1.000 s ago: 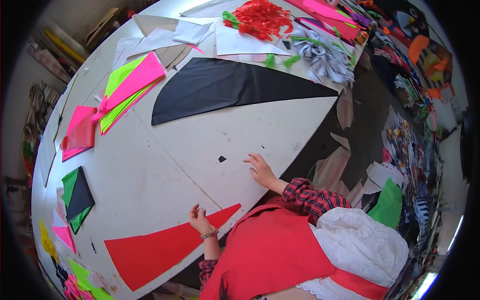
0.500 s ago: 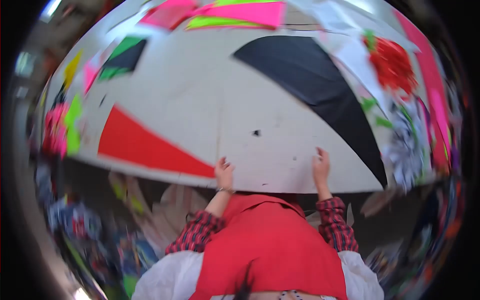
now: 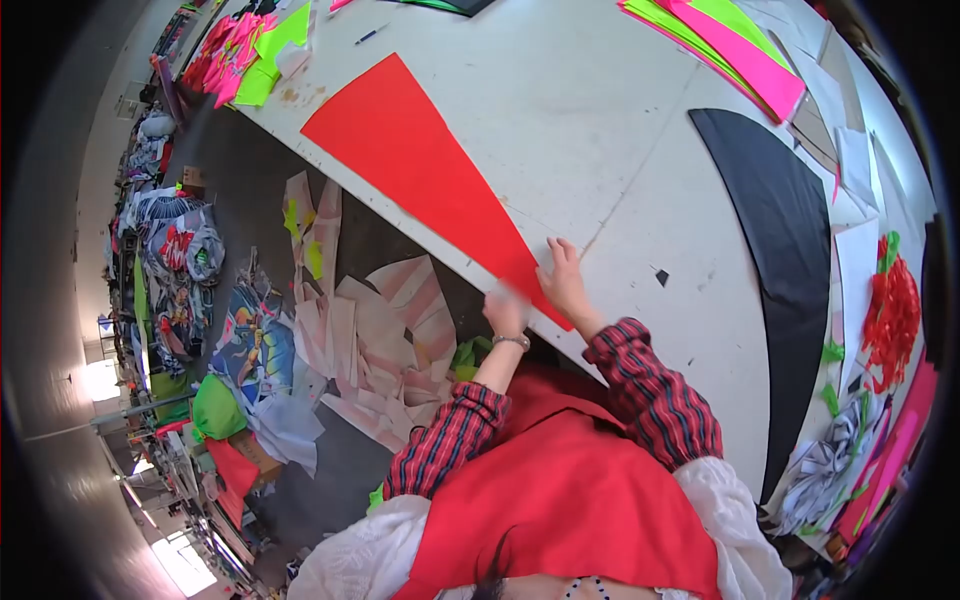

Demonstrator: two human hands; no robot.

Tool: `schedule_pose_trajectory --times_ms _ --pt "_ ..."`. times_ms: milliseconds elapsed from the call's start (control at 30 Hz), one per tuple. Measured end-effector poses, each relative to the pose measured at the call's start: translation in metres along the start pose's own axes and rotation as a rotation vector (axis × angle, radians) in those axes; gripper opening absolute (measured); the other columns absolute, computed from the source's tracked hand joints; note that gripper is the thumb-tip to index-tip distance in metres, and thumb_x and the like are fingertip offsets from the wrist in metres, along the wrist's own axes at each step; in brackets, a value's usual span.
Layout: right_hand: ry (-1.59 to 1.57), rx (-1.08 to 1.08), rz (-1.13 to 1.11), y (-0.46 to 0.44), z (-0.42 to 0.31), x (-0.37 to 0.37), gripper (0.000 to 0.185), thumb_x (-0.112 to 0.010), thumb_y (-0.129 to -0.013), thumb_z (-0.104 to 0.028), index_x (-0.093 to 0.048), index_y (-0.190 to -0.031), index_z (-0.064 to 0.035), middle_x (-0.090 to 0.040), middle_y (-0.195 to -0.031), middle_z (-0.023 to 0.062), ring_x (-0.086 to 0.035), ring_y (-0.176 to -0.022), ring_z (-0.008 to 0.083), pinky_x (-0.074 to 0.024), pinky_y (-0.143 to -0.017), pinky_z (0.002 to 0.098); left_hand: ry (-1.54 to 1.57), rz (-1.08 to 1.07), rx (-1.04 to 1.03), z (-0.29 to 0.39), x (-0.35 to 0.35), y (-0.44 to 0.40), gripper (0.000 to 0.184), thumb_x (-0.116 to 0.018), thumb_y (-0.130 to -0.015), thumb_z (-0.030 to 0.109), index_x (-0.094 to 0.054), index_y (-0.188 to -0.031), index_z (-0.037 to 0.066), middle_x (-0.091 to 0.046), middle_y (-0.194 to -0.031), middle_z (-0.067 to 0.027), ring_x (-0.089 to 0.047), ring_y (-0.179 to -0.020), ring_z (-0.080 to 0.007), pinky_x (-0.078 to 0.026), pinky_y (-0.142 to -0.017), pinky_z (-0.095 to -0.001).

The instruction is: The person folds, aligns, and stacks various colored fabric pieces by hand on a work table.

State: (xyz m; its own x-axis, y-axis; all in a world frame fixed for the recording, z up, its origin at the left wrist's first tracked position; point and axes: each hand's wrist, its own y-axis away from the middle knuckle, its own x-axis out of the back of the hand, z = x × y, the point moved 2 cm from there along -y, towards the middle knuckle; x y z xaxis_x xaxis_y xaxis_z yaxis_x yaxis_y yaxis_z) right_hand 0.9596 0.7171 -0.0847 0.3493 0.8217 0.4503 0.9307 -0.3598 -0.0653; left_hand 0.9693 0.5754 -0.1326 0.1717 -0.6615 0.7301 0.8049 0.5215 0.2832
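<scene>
A long red wedge-shaped piece of fabric [image 3: 415,165] lies flat on the white table, its narrow end close to my body. My left hand [image 3: 504,316], wearing a bracelet, is at the table edge beside that narrow end; motion smears its fingertips, and whether it grips the fabric cannot be made out. On the other side of the red piece, my right hand [image 3: 566,288] rests at its long edge with fingers stretched out and apart. To the right, a black curved piece of fabric [image 3: 785,230] lies flat, away from both hands.
Pink and lime fabric pieces [image 3: 725,50] lie at the table's far side. A red shiny bundle [image 3: 890,320] and a grey bundle [image 3: 830,465] sit at right. A pen [image 3: 371,35] lies near the back. Striped paper-like scraps [image 3: 375,330] cover the floor at left.
My view has turned left towards the red piece. Both hands, earlier wide apart at the table edge, are now close together on either side of its narrow end.
</scene>
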Motion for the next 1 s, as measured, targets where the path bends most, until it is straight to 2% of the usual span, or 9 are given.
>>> schedule_pose_trajectory --times_ms 100,233,333,467,600,633,733,833,1000 --pt "0.239 0.085 0.196 -0.036 -0.026 -0.044 0.054 -0.057 -0.076 -0.015 -0.039 -0.123 0.0044 -0.053 -0.112 0.0234 -0.053 -0.102 0.0376 -0.0431 -0.089 0.0385 0.245 -0.260 0.113 0.004 -0.003 -0.014 0.029 -0.055 -0.072 0.013 -0.055 -0.097 -0.001 -0.056 -0.093 -0.0148 -0.054 -0.077 -0.0240 -0.044 -0.071 -0.0291" --pt "0.194 -0.605 -0.166 -0.066 -0.068 -0.064 0.050 -0.054 -0.079 -0.028 -0.047 -0.118 0.0033 -0.059 -0.104 0.0230 -0.057 -0.094 0.0402 -0.0465 -0.081 0.0410 0.611 -0.602 0.385 0.016 0.000 -0.025 0.029 -0.057 -0.076 0.021 -0.056 -0.098 0.002 -0.057 -0.090 -0.0113 -0.054 -0.074 -0.0204 -0.044 -0.067 -0.0270" --pt "0.302 -0.602 -0.455 -0.082 -0.039 -0.081 0.036 -0.052 -0.079 -0.029 -0.060 -0.100 -0.0007 -0.064 -0.090 0.0206 -0.060 -0.084 0.0378 -0.0475 -0.072 0.0428 0.781 -0.690 0.569 0.021 0.007 -0.035 0.030 -0.059 -0.079 0.026 -0.057 -0.099 0.003 -0.058 -0.088 -0.0086 -0.055 -0.072 -0.0177 -0.044 -0.065 -0.0254" --pt "0.181 -0.404 -0.319 -0.072 -0.040 -0.058 0.029 -0.050 -0.081 -0.022 -0.061 -0.097 -0.0010 -0.064 -0.088 0.0191 -0.059 -0.079 0.0379 -0.0466 -0.070 0.0422 1.026 -0.656 0.695 0.034 0.031 -0.069 0.032 -0.061 -0.083 0.033 -0.058 -0.100 0.006 -0.058 -0.085 -0.0051 -0.056 -0.069 -0.0141 -0.045 -0.062 -0.0232" --pt "-0.051 -0.595 -0.422 -0.013 0.004 0.034 0.026 -0.055 -0.081 -0.013 -0.059 -0.097 0.0060 -0.061 -0.077 0.0078 -0.053 -0.064 0.0148 -0.0461 -0.061 0.0272 1.285 -0.782 0.686 0.070 0.051 -0.130 0.030 -0.056 -0.085 0.037 -0.058 -0.088 0.007 -0.056 -0.069 -0.0047 -0.051 -0.057 -0.0164 -0.045 -0.058 -0.0281" --pt "-0.041 -0.675 -0.436 0.014 0.033 0.066 0.023 -0.055 -0.081 -0.011 -0.060 -0.096 0.0060 -0.061 -0.078 0.0059 -0.053 -0.064 0.0132 -0.0459 -0.059 0.0255 1.372 -0.692 0.556 0.082 0.044 -0.146 0.027 -0.056 -0.085 0.034 -0.058 -0.086 0.007 -0.058 -0.069 -0.0060 -0.054 -0.057 -0.0181 -0.048 -0.056 -0.0326" --pt "-0.028 -0.903 -0.441 0.096 0.060 0.184 0.024 -0.055 -0.079 -0.009 -0.060 -0.099 0.0052 -0.062 -0.079 0.0053 -0.054 -0.064 0.0144 -0.0467 -0.061 0.0269 1.460 -0.871 0.553 0.049 0.028 -0.223 0.023 -0.054 -0.085 0.022 -0.059 -0.097 0.003 -0.064 -0.084 -0.0099 -0.061 -0.071 -0.0215 -0.052 -0.067 -0.0344" --pt "0.142 -0.968 -0.287 0.187 0.080 0.288 0.025 -0.054 -0.078 -0.008 -0.060 -0.098 0.0041 -0.063 -0.078 0.0080 -0.054 -0.063 0.0178 -0.0466 -0.062 0.0299 1.088 -0.848 0.541 0.060 0.025 -0.221 0.026 -0.054 -0.085 0.018 -0.058 -0.104 0.000 -0.065 -0.093 -0.0132 -0.064 -0.082 -0.0245 -0.053 -0.071 -0.0339" --pt "0.481 -0.986 0.012 0.300 0.068 0.404 0.018 -0.055 -0.076 -0.009 -0.060 -0.092 -0.0026 -0.063 -0.074 0.0133 -0.056 -0.062 0.0305 -0.0442 -0.060 0.0368 0.766 -0.650 -0.247 0.170 0.010 -0.055 0.021 -0.060 -0.082 0.008 -0.059 -0.101 -0.002 -0.064 -0.092 -0.0109 -0.063 -0.076 -0.0190 -0.052 -0.065 -0.0258"
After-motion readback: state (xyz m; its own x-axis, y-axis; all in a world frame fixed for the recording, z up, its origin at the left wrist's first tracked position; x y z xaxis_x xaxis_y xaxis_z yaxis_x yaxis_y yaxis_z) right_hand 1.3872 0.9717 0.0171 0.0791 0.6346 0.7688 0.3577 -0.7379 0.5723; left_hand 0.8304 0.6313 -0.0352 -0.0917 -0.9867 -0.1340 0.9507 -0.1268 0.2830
